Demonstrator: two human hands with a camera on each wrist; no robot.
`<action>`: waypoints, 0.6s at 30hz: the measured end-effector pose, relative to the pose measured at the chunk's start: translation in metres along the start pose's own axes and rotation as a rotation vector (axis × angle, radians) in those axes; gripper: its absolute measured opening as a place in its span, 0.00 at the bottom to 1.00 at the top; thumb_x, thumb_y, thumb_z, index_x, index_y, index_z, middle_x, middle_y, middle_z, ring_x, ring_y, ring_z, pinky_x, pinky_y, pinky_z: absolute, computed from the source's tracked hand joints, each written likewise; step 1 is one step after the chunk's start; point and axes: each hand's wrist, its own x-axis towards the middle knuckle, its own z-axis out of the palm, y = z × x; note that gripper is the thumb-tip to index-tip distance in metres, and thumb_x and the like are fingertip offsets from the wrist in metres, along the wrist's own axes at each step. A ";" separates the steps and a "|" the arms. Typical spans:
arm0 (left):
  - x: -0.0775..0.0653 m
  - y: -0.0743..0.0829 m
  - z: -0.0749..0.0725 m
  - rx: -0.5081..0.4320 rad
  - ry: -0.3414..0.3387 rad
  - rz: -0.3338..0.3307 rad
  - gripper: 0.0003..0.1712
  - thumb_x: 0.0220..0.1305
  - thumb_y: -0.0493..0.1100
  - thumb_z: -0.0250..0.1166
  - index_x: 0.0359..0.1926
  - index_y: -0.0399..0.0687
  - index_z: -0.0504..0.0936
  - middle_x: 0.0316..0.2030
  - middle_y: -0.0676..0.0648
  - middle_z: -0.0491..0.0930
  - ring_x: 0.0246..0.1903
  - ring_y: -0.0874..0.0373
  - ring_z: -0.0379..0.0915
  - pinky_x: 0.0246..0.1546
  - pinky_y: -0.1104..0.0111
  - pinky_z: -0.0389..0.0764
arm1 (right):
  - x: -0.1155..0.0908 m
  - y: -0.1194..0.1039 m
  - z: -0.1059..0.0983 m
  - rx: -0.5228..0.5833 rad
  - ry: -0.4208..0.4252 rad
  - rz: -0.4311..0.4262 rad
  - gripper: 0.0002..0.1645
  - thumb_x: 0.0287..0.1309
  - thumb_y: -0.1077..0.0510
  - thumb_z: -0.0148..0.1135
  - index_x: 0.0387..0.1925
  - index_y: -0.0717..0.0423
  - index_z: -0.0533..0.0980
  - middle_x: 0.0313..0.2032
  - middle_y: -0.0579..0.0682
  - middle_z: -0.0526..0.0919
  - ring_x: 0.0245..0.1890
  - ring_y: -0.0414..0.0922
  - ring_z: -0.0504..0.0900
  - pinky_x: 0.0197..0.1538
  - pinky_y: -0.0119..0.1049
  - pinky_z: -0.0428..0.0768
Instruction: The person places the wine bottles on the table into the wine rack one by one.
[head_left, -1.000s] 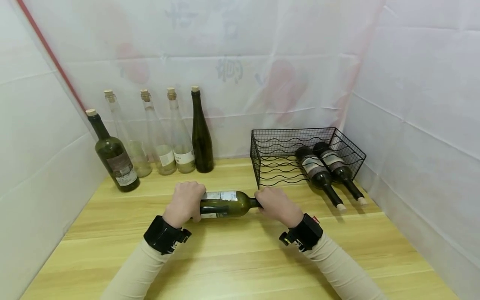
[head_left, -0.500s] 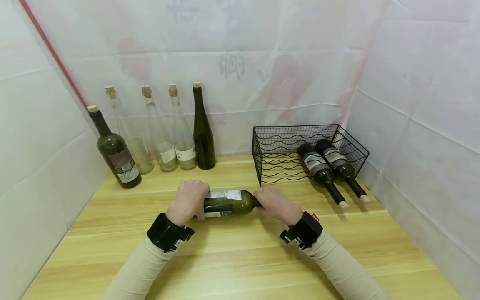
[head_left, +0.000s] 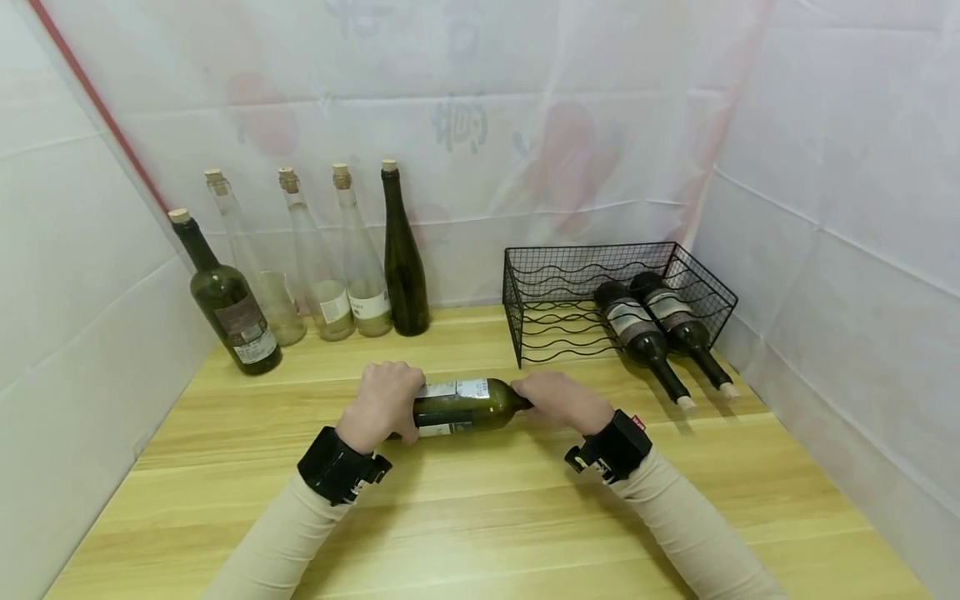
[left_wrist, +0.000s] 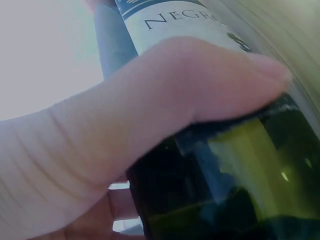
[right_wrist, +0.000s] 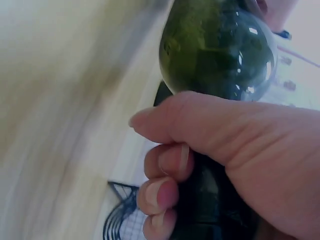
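A green glass wine bottle (head_left: 472, 406) lies on its side across the middle, its neck pointing right. My left hand (head_left: 385, 402) grips the body near the base; in the left wrist view the thumb lies across the bottle's label (left_wrist: 172, 22). Around the neck curl the fingers of my right hand (head_left: 558, 398); the right wrist view shows the bottle's rounded shoulder (right_wrist: 217, 55) just beyond the thumb. The mouth is hidden by that hand. Whether the bottle touches the table (head_left: 480, 517) is hard to tell.
At the back right stands a black wire rack (head_left: 555, 317) holding two corked dark bottles, one a labelled bottle (head_left: 637, 329), necks toward the front. Several corked bottles, clear and green, stand at the back left, including a tall green bottle (head_left: 405, 267). White cloth walls (head_left: 480, 125) enclose the table.
Both hands and the bottle have shifted slightly to the right in the head view. The grip on the bottle stays the same.
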 end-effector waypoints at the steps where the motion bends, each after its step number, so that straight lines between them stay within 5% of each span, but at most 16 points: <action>1: 0.000 0.000 0.000 -0.010 -0.008 0.001 0.24 0.24 0.45 0.82 0.19 0.54 0.72 0.17 0.54 0.69 0.20 0.56 0.66 0.20 0.62 0.65 | 0.000 0.002 -0.002 -0.004 0.000 -0.013 0.09 0.58 0.61 0.71 0.37 0.52 0.76 0.32 0.50 0.82 0.37 0.50 0.83 0.40 0.43 0.81; 9: 0.002 0.001 0.002 -0.102 -0.002 0.003 0.28 0.30 0.51 0.86 0.33 0.53 0.80 0.24 0.52 0.76 0.23 0.54 0.70 0.23 0.60 0.68 | -0.002 0.018 -0.015 0.028 -0.025 -0.011 0.10 0.52 0.65 0.72 0.32 0.52 0.77 0.30 0.45 0.81 0.33 0.45 0.81 0.41 0.41 0.82; 18: 0.001 -0.004 -0.005 -0.235 -0.016 0.031 0.45 0.40 0.59 0.83 0.61 0.51 0.80 0.49 0.45 0.84 0.47 0.44 0.80 0.38 0.47 0.81 | -0.020 0.040 -0.034 0.003 -0.012 0.020 0.13 0.51 0.68 0.69 0.29 0.49 0.74 0.26 0.43 0.76 0.28 0.42 0.71 0.33 0.37 0.69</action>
